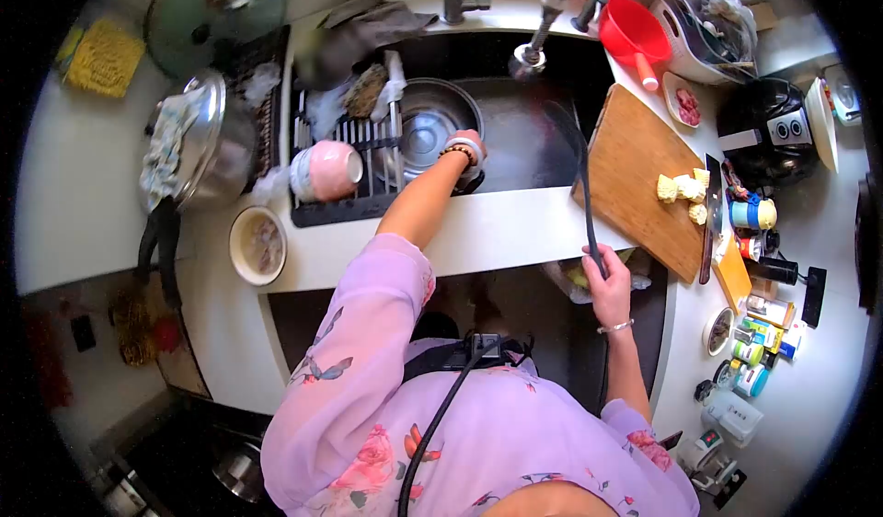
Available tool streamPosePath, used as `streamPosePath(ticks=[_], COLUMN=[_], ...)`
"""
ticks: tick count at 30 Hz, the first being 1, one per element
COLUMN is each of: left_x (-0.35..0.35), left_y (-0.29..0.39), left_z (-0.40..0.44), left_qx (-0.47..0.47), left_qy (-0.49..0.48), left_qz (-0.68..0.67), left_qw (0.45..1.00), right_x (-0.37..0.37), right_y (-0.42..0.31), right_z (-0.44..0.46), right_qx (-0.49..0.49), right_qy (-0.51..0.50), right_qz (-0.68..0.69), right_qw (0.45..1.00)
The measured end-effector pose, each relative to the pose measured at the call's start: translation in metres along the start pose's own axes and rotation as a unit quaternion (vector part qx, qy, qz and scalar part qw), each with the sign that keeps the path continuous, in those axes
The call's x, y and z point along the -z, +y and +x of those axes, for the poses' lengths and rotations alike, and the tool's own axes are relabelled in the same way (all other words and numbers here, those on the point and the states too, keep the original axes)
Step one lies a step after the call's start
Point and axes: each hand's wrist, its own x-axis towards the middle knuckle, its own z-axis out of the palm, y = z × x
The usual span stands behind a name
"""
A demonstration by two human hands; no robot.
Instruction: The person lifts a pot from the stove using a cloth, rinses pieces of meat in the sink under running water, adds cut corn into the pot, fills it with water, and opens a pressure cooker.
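Observation:
In the sink (pixel 524 163), my left hand (pixel 469 142) is at the right rim of a round metal pan (pixel 428 103). Its fingers look curled, but what they hold, if anything, is hidden. A dark piece shows just below my left wrist. My right hand (pixel 607 282), in front of the counter edge, is closed around a black cable (pixel 586 186). The cable runs up over the counter edge to the sink's right side. Left of the pan, a pink bowl (pixel 331 169) lies tilted on a drying rack (pixel 375 154).
A wooden cutting board (pixel 639 181) holds pale corn pieces (pixel 682 187), with a knife (pixel 711 218) along its right edge. The faucet spout (pixel 529 60) hangs above the sink. Left are a lidded pot (pixel 216 140) and a white bowl (pixel 258 246). A red strainer (pixel 635 31) sits behind the board.

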Motion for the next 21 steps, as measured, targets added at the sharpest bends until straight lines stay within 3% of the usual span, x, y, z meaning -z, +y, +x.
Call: streamPosePath(ticks=[5,9,13,15,17,18,21], left_x=[-0.054,-0.012,0.023,0.046,0.060,0.070,0.105], left_y=[-0.006,0.029,0.053,0.051,0.038,0.034,0.028], left_z=[0.059,0.014,-0.007,-0.019,-0.025,-0.034,-0.061], left_qx=[-0.009,0.039,0.044,-0.009,-0.032,-0.027,-0.085], left_qy=[-0.055,-0.069,0.039,0.091,0.065,0.061,0.025], left_qz=[0.074,0.055,-0.104,-0.208,-0.454,-0.514,-0.724], left_qw=[0.996,0.995,0.993,0.974,0.888,0.855,0.684], right_x=[0.026,0.042,0.052,0.055,0.057,0.057,0.062], right_y=[-0.001,0.004,0.005,0.008,0.006,0.004,0.001], right_z=[0.005,0.010,0.013,0.016,0.018,0.018,0.021], right_qx=[-0.040,-0.046,-0.041,-0.044,-0.028,-0.022,-0.004], right_qy=[-0.005,-0.007,-0.002,-0.004,0.006,0.007,0.010], right_qz=[0.016,0.038,0.067,0.073,0.074,0.082,0.089], right_qw=[0.999,0.998,0.997,0.996,0.997,0.996,0.996])
